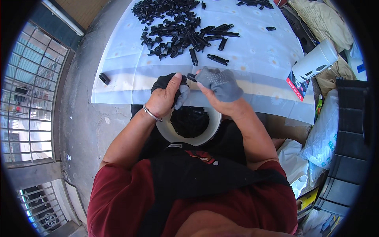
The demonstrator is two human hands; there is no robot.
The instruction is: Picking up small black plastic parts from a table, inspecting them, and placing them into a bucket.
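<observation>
My right hand (219, 85), in a grey glove with pale dots, pinches a small black plastic part (191, 77) between thumb and fingers. Just left of it, my left hand (167, 93) is closed, its bare thumb pressed against fingers in black and grey glove cloth. What it grips, if anything, blends with the dark cloth. Both hands hover at the table's near edge, over a whitish bucket (168, 133) at my lap with black pieces (190, 121) inside. Beyond them lie a loose pile of curved black clips (169, 33) and several longer black pieces (217, 59).
A white flowered cloth (126, 59) covers the table. A small black device (104, 78) lies at its left edge. At the right edge, a white cylinder (316, 61) rests by a red card (295, 89). Plastic bags (321, 132) and a black rack (345, 158) crowd the right side.
</observation>
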